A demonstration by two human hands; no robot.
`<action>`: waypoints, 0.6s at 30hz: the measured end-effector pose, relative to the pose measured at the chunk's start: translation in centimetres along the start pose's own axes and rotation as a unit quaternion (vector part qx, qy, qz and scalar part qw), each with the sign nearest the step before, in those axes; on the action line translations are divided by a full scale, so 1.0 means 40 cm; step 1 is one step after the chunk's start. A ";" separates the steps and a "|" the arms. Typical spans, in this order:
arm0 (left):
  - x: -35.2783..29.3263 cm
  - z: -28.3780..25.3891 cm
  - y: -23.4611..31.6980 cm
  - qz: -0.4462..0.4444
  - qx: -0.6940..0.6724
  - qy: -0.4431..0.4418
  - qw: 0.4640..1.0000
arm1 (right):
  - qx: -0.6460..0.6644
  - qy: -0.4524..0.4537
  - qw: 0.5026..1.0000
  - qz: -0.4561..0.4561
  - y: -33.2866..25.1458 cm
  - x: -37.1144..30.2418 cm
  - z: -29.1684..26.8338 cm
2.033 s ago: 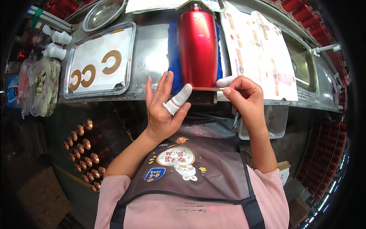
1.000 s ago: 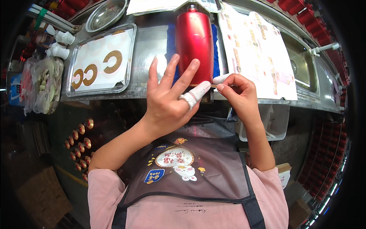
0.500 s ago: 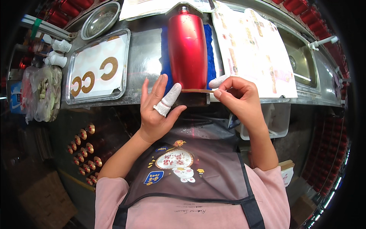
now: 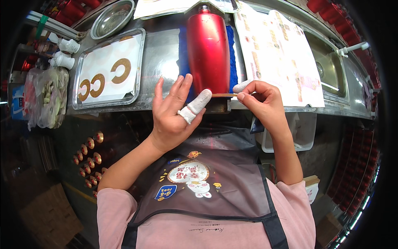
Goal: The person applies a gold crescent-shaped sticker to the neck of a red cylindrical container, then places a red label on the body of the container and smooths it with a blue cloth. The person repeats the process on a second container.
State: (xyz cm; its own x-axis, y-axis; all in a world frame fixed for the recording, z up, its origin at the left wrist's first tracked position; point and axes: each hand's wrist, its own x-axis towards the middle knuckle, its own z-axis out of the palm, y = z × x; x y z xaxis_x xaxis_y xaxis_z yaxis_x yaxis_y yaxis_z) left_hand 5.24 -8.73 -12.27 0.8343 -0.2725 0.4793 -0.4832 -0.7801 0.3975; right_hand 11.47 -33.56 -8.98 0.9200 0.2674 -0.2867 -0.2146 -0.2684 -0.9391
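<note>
A glossy red bottle [image 4: 208, 54] lies on a blue cloth [image 4: 233, 58], its neck pointing away from me and its base toward me. Along the base edge runs a thin gold-brown strip [image 4: 223, 95]. My right hand [image 4: 265, 99] pinches the strip's right end between thumb and a fingertip; a white finger cover sits on one finger. With fingers spread, my left hand [image 4: 174, 112] is at the left of the base. Its index finger, in a white cloth cover, touches the strip's left part at the bottle's lower edge.
At the left, a metal tray [image 4: 141, 68] holds a white sheet with C-shaped gold decals [image 4: 121, 71]. A steel bowl [image 4: 112, 18] stands behind it. Right of the bottle lie printed decal sheets [image 4: 277, 54], then a sink [image 4: 327, 66]. A white bin [image 4: 304, 135] sits below the table edge.
My left hand has moved right, its covered index finger sliding along the strip toward my right hand. The right hand keeps its pinch and has barely moved. The view has shifted slightly.
</note>
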 end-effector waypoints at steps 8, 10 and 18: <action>0.055 -0.003 0.026 0.056 0.064 0.020 0.996 | 0.008 -0.009 1.000 -0.002 0.022 0.008 0.000; 0.070 0.001 0.037 0.071 0.080 0.029 0.994 | 0.006 -0.006 1.000 -0.012 0.028 0.014 0.003; 0.102 0.063 0.037 -0.025 0.016 0.043 0.999 | -0.059 -0.023 0.997 -0.033 0.033 0.017 0.013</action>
State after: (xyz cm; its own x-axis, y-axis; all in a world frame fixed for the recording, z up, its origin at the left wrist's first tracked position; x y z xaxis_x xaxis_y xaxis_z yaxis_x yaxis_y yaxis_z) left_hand 8.58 -12.43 -11.69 0.8302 -0.1843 0.5261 -0.4316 -0.8098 0.3975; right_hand 11.65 -33.24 -10.51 0.9146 0.3288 -0.2354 -0.1112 -0.3551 -0.9282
